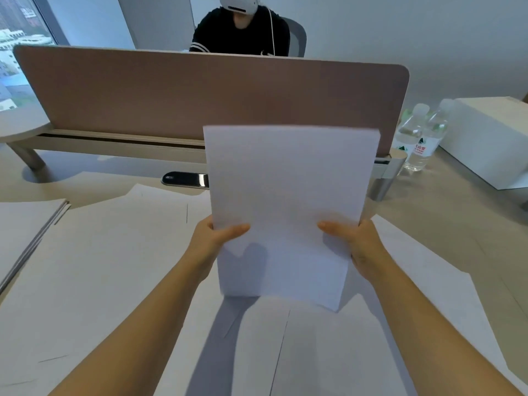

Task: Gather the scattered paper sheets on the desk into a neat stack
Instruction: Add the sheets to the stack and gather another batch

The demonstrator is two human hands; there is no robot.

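- The left hand (217,238) grips the left side of a bundle of paper sheets (288,207). The thumb lies on the front and the other fingers are hidden behind.
- The right hand (354,238) grips the right side of the same bundle in the same way, thumb on the front.
- The bundle is in the middle of the frame. It stands up tall, leaning away a bit. Its bottom edge looks like it touches the bench (445,207) or is just above it; I cannot tell which.
- At the lower right corner of the bundle, one sheet peeks out past the rest. So the edges are not lined up yet.
- My guess is that the sheets are being tapped on the bench to make the edges even.
- Big pale sheets (114,267) lie flat under the arms. I cannot tell if they are loose papers to pick up or just a cover.
- At the left edge of the frame lies another flat pile (25,224) with its edges showing.
- It looks like most of the job is done. What is left is to square the edges and lay the bundle down flat.
- Behind the bundle stands a brown divider (200,92). Water bottles (420,132) and a white box (491,132) sit at the upper right.
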